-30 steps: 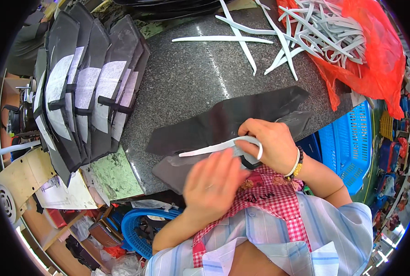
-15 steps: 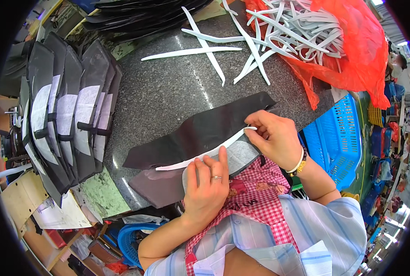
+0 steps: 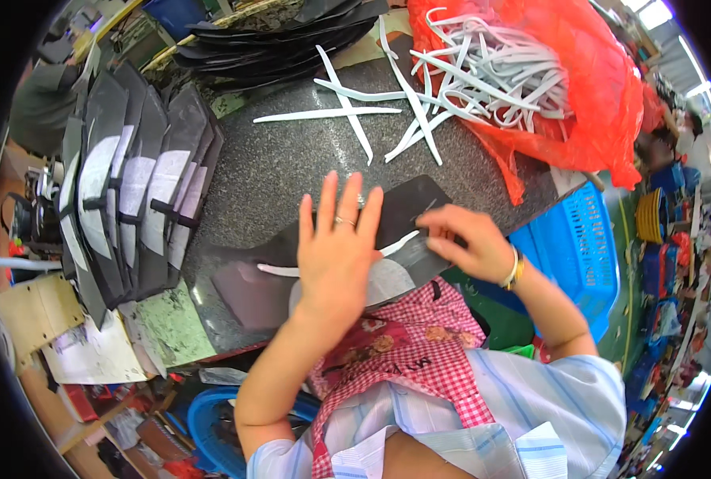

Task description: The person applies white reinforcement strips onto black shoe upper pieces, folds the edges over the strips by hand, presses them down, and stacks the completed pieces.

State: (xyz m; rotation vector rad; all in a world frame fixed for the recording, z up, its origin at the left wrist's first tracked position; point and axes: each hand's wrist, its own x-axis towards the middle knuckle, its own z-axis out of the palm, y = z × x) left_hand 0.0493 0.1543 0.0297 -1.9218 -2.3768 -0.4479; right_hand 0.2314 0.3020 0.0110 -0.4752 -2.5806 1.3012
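My left hand (image 3: pixel 335 251) lies flat with fingers spread across a dark cut sheet (image 3: pixel 407 207), covering the middle of a white curved strip (image 3: pixel 278 270). Both ends of that strip show on either side of the hand. At the strip's right end is my right hand (image 3: pixel 471 246), its fingers bent and thumb apart, the fingertips at the dark sheet; nothing shows held between them. A grey rounded patch (image 3: pixel 391 279) sits along the near side of the strip, on a dark panel (image 3: pixel 248 295) that reaches out to the left.
Loose white strips (image 3: pixel 327 114) cross one another on the speckled stone tabletop (image 3: pixel 252 168). More fill a red plastic bag (image 3: pixel 603 104) at far right. Dark panels with pale patches (image 3: pixel 140 184) stand at left; black sheets (image 3: pixel 284 48) are stacked behind. A blue basket (image 3: pixel 579 247) stands beyond the right edge.
My left hand has moved up and left from the near edge and now lies flat over the strip and dark sheet. My right fingers have parted from their pinch on the strip's end.
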